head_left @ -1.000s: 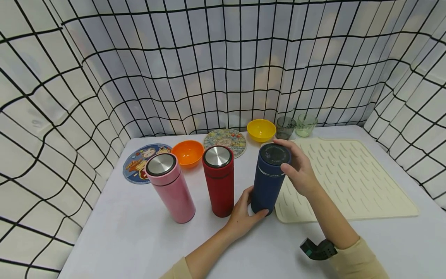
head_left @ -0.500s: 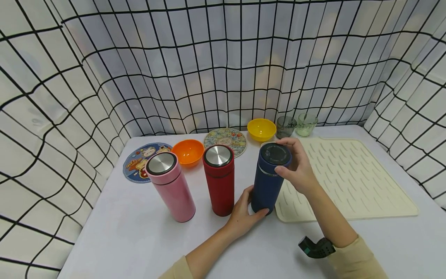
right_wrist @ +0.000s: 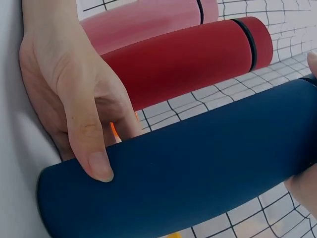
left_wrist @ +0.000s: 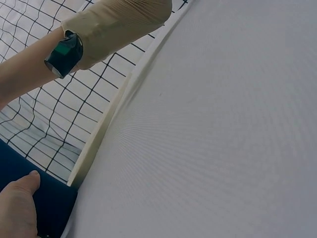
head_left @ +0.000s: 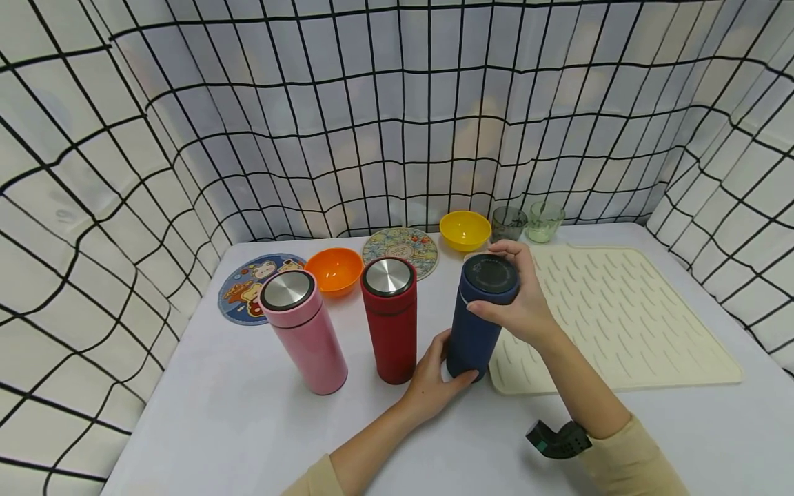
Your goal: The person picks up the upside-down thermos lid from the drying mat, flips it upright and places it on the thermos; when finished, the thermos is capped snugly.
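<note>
A dark blue thermos (head_left: 470,341) stands upright on the white table, right of the middle. My left hand (head_left: 431,386) grips it low down, its thumb pressed across the front near the base, as the right wrist view also shows. Up at the top, my right hand (head_left: 526,300) holds the black-topped blue lid (head_left: 491,275), thumb in front and fingers round the far side. Part of the silver ring under the lid is hidden by that thumb. A red thermos (head_left: 392,337) and a pink thermos (head_left: 316,351), both with steel-topped lids, stand to the left.
Behind them sit an orange bowl (head_left: 335,272), a yellow bowl (head_left: 465,232), a grey glass (head_left: 509,224) and a green glass (head_left: 544,224). Two round patterned mats lie at the back left. A cream ribbed mat (head_left: 626,324) covers the right; black netting (head_left: 397,124) surrounds the table.
My right thumb has swung leftward across the front of the blue thermos's lid, the hand turning round it. My left hand and the other thermoses have stayed in place.
</note>
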`<state>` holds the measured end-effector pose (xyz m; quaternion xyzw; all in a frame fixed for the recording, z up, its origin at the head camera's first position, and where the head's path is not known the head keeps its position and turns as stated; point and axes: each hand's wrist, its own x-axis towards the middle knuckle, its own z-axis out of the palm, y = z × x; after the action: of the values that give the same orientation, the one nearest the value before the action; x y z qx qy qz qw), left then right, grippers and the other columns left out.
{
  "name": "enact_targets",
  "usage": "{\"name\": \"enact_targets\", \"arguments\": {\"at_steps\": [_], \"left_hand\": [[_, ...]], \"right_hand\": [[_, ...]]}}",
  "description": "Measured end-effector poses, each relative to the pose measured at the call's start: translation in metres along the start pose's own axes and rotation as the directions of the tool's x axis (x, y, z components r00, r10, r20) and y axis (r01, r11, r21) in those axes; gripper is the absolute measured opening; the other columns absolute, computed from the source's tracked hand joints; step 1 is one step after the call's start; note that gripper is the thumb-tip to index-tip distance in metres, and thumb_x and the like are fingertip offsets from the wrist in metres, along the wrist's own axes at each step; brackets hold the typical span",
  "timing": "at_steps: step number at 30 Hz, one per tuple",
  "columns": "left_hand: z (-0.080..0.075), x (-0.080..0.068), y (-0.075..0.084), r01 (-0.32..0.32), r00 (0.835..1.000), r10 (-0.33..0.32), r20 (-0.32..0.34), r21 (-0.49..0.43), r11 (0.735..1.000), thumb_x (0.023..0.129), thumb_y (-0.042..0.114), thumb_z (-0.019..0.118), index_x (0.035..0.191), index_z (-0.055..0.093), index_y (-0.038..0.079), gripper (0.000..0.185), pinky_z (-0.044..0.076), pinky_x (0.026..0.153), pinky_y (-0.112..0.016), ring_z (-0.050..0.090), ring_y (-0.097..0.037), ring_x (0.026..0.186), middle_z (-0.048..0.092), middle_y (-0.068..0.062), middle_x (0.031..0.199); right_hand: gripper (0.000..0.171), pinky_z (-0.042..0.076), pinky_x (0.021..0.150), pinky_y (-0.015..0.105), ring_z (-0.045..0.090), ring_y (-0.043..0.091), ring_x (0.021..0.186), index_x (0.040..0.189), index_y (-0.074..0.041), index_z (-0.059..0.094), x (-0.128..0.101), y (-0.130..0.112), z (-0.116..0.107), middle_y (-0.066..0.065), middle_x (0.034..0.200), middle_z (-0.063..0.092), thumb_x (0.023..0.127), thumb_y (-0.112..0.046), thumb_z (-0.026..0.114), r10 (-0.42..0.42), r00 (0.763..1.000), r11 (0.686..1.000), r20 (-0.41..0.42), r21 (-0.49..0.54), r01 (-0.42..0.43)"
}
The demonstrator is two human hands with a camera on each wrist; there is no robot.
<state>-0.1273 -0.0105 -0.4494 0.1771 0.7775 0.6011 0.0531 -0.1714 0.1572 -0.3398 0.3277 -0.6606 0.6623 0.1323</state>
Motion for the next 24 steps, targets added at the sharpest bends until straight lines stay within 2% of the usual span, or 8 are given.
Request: {"name": "enact_targets", "arguments": {"at_steps": [2, 5, 9, 12, 17, 19, 21, 24], "left_hand": [[-0.002, -0.003, 0.011, 0.008, 1.000, -0.008, 0.006, -0.005, 1.000, 0.083, 0.015, 0.067, 0.136, 0.029, 0.005, 0.066, 0.030, 0.105, -0.041, 0.038, -0.025, 0.127, 0.038, -0.014, 0.138], [-0.003, -0.005, 0.021, 0.006, 1.000, -0.006, 0.010, 0.001, 1.000, 0.083, 0.012, 0.067, 0.136, 0.029, 0.003, 0.066, 0.030, 0.105, -0.042, 0.039, -0.027, 0.127, 0.039, -0.016, 0.137], [-0.004, -0.006, 0.024, 0.008, 1.000, -0.008, 0.010, 0.011, 1.000, 0.084, 0.013, 0.067, 0.136, 0.029, 0.002, 0.066, 0.031, 0.104, -0.042, 0.039, -0.027, 0.127, 0.038, -0.017, 0.137], [-0.005, -0.006, 0.022, 0.006, 1.000, -0.007, 0.012, 0.008, 1.000, 0.084, 0.014, 0.067, 0.136, 0.028, 0.002, 0.066, 0.031, 0.105, -0.042, 0.038, -0.027, 0.127, 0.038, -0.017, 0.138], [-0.005, -0.006, 0.022, 0.007, 1.000, -0.007, 0.016, -0.001, 1.000, 0.084, 0.014, 0.066, 0.136, 0.028, 0.003, 0.065, 0.030, 0.105, -0.042, 0.038, -0.027, 0.127, 0.038, -0.016, 0.137], [-0.005, -0.006, 0.023, 0.005, 1.000, -0.005, 0.014, 0.000, 1.000, 0.084, 0.013, 0.067, 0.136, 0.028, 0.003, 0.065, 0.030, 0.105, -0.041, 0.038, -0.027, 0.127, 0.038, -0.016, 0.137], [-0.005, -0.006, 0.023, -0.002, 1.000, 0.002, 0.008, 0.010, 1.000, 0.083, 0.012, 0.067, 0.136, 0.029, 0.002, 0.066, 0.031, 0.104, -0.041, 0.039, -0.027, 0.126, 0.039, -0.017, 0.136], [-0.005, -0.006, 0.023, -0.012, 1.000, 0.012, -0.004, 0.027, 1.000, 0.083, 0.012, 0.068, 0.135, 0.030, 0.001, 0.066, 0.032, 0.103, -0.043, 0.041, -0.030, 0.125, 0.039, -0.018, 0.135]], "right_hand": [[0.075, 0.043, 0.090, 0.026, 0.048, 0.021, 0.106, 0.126, -0.002, 0.033, 0.001, 0.001, 0.000, 0.011, 0.119, 0.045, 0.069, -0.013, 0.080, -0.014, 1.000, 1.000, 0.015, 0.000, 0.014], [0.071, 0.043, 0.093, 0.028, 0.048, 0.022, 0.111, 0.133, -0.006, 0.031, 0.002, 0.004, -0.002, 0.016, 0.125, 0.045, 0.079, -0.028, 0.071, -0.055, 0.995, 0.994, 0.084, 0.094, 0.047], [0.061, 0.044, 0.093, 0.031, 0.050, 0.022, 0.115, 0.138, -0.008, 0.030, 0.001, 0.007, -0.005, 0.014, 0.128, 0.049, 0.088, -0.030, 0.059, -0.078, 0.985, 0.976, 0.154, 0.214, 0.044], [0.061, 0.045, 0.091, 0.030, 0.052, 0.021, 0.111, 0.136, -0.007, 0.034, 0.000, 0.007, -0.005, 0.009, 0.124, 0.053, 0.086, -0.028, 0.062, -0.071, 0.989, 0.977, 0.129, 0.208, 0.043], [0.074, 0.045, 0.089, 0.027, 0.051, 0.020, 0.106, 0.132, -0.005, 0.037, 0.001, 0.004, -0.003, 0.009, 0.120, 0.049, 0.075, -0.032, 0.075, -0.029, 0.998, 0.996, 0.064, 0.085, 0.024], [0.076, 0.043, 0.090, 0.026, 0.049, 0.020, 0.107, 0.133, -0.006, 0.035, 0.002, 0.004, -0.002, 0.009, 0.120, 0.047, 0.075, -0.035, 0.075, -0.023, 0.997, 0.998, 0.067, 0.057, 0.019], [0.072, 0.042, 0.092, 0.027, 0.048, 0.020, 0.109, 0.136, -0.007, 0.033, 0.002, 0.005, -0.003, 0.009, 0.123, 0.046, 0.080, -0.036, 0.070, -0.023, 0.996, 0.997, 0.090, 0.080, 0.016], [0.065, 0.042, 0.093, 0.029, 0.048, 0.020, 0.114, 0.138, -0.008, 0.031, 0.002, 0.007, -0.005, 0.007, 0.126, 0.048, 0.087, -0.036, 0.060, -0.035, 0.989, 0.984, 0.146, 0.180, 0.008]]}}
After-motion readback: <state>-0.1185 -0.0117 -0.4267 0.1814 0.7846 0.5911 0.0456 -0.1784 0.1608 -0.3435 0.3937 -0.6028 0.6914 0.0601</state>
